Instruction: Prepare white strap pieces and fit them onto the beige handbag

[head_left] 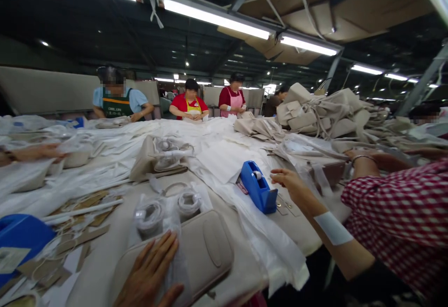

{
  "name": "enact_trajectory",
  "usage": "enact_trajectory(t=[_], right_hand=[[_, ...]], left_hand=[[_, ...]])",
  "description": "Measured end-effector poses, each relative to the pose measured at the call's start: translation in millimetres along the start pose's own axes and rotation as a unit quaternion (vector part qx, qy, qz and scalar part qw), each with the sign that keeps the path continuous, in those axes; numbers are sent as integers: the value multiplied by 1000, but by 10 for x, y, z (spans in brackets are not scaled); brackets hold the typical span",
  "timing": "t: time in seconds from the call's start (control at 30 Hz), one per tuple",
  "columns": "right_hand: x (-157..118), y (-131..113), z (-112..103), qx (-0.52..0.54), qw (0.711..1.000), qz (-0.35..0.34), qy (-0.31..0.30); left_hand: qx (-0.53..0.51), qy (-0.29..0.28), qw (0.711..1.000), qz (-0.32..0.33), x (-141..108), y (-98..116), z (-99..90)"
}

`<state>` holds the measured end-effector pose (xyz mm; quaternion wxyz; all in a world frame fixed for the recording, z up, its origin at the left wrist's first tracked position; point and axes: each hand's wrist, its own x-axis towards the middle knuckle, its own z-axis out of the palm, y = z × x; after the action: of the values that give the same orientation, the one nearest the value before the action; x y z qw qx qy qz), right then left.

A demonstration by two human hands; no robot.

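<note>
Five fingers of my left hand [149, 269] lie spread flat on clear plastic [179, 269] over a beige handbag [210, 251], while my right hand [289, 181], loosely open, hovers near a blue tape dispenser [257, 190].

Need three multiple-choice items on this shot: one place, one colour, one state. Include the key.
1. Where is the blue tape dispenser relative to the right hand?
A. Held in its fingers
B. Just to its left, not touching
C. Beside the far co-workers

2. What colour is the apron on the co-worker in the light blue shirt?
A. Pink
B. Yellow
C. Green

3. What is the left hand doing?
A. Lying spread on clear plastic over a beige bag
B. Gripping a tape dispenser
C. Raised clear of the table

1: B, a gap shows between fingertips and dispenser.
2: C, the apron front is plainly green.
3: A, the fingers lie open against the plastic.
</note>
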<state>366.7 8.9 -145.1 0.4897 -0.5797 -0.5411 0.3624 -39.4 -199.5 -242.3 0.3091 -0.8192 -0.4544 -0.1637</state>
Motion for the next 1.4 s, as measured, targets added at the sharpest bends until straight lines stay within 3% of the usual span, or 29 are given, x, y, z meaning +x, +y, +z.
enact_trajectory(t=[0.1,0.27,0.37,0.47,0.6,0.67,0.77,0.9,1.0,1.07,1.2,1.3,1.4], right_hand=[[-262,-8,-151,5,999,-24,26],[-663,312,-138,9,999,48,-21],[-690,594,-48,-8,998,56,-41],[-584,814,-61,-83,996,32,-18],[-545,757,-189,-206,979,-8,2],[-653,490,-156,-340,934,-105,-18],[-891,-141,152,-485,807,-318,-112],[-1129,-917,945,-442,685,-472,-335],[-1213,-1148,1638,-381,582,-517,-499],[-1217,-1161,2055,-388,524,-528,-544],[-1146,-1084,2619,-464,460,-560,-509],[-1090,-1036,2794,-497,443,-585,-463],[-1054,-1010,2847,-503,436,-592,-456]], left_hand=[[-10,2,1000,5,5,-9,17],[-23,-4,1000,2,-15,-6,51],[-24,-15,1000,-12,-28,10,40],[-24,-18,999,-23,-30,26,21],[-33,-13,999,-34,-33,42,8],[-45,-28,997,-50,-36,61,-24],[-87,-87,988,-89,-30,105,-123],[-160,-169,963,-134,8,150,-246],[-187,-185,952,-154,25,162,-292],[-197,-179,950,-163,19,167,-304],[-208,-157,948,-184,-25,176,-279],[-214,-137,946,-203,-48,184,-248],[-212,-119,947,-211,-45,185,-239]])
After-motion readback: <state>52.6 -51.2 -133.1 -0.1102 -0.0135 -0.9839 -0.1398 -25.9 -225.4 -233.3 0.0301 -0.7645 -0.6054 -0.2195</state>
